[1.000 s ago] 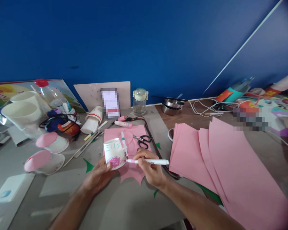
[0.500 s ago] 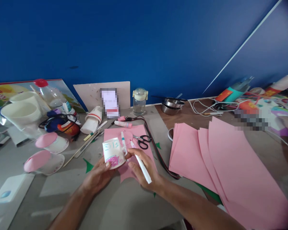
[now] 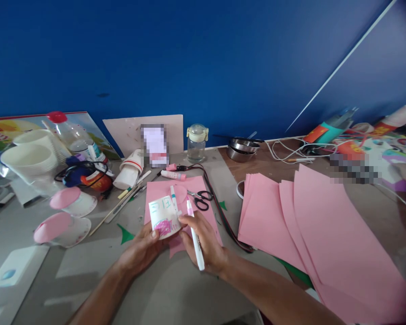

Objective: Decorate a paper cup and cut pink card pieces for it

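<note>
A white paper cup [image 3: 162, 211] with blue-green marks and a scribbled pink patch tilts in my left hand [image 3: 140, 248], the thumb pressing near its lower edge. My right hand [image 3: 208, 241] grips a white marker [image 3: 196, 248] whose pink end points up and away from me. Fingers of that hand are at the cup's right side, so both hands seem to steady it. Under the cup lies a cut pink sheet of paper [image 3: 198, 184], and on it a blue-green-tipped marker [image 3: 173, 195] and black-handled scissors [image 3: 203, 199]. The cup's far side is hidden.
Two pink-topped paper cups [image 3: 62, 228] lie at left, near stacked cups [image 3: 30, 158]. Behind stand a phone [image 3: 154, 144] and a glass jar [image 3: 196, 146]. A cord [image 3: 219, 216] separates the work from pink paper sheets [image 3: 325, 225]. Steel bowls [image 3: 242, 153] stand by the wall.
The cup has shifted slightly right in my left hand. The marker has swung more upright, its pink end now farther from the cup's face.
</note>
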`<state>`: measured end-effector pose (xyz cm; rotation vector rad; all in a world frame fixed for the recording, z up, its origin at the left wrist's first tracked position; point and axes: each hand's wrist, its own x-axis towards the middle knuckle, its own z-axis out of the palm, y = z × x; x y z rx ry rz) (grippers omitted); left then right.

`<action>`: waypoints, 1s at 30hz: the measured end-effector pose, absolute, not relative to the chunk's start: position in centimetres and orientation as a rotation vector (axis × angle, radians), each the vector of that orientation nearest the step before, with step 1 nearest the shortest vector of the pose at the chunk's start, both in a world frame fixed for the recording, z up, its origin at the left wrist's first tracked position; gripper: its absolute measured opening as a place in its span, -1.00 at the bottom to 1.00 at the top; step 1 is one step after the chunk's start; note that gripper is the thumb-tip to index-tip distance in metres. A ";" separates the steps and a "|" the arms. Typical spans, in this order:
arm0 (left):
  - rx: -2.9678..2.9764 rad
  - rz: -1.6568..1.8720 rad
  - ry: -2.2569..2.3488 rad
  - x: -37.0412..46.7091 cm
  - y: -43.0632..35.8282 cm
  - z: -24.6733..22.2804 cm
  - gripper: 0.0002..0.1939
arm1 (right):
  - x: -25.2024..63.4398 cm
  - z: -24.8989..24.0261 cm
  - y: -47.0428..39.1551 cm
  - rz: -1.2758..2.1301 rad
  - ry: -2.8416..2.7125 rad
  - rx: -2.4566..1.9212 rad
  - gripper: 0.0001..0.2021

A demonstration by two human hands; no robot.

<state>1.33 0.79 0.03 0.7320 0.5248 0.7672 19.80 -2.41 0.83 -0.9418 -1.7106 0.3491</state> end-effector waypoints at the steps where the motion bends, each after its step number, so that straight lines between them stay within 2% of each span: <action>1: 0.725 0.767 0.512 1.3 0.8 0.1 -0.52 | 19.8 0.8 -2.4 0.354 -1.707 -0.940 -0.57; 7: 0.731 0.746 0.482 1.3 0.7 0.6 -0.54 | 19.8 0.9 -2.3 0.372 -1.718 -0.914 -0.55; 17: 0.822 0.794 0.561 2.2 0.7 0.2 -0.54 | 20.6 0.2 -1.7 -0.068 -1.930 -0.882 -0.56; 25: 0.938 0.789 0.591 2.7 0.4 0.4 -0.39 | 20.6 1.4 -1.5 -0.095 -2.026 -0.843 -0.65; 30: 0.871 0.819 0.601 2.6 0.4 0.5 -0.46 | 20.3 1.3 -1.7 -0.029 -1.966 -0.850 -0.65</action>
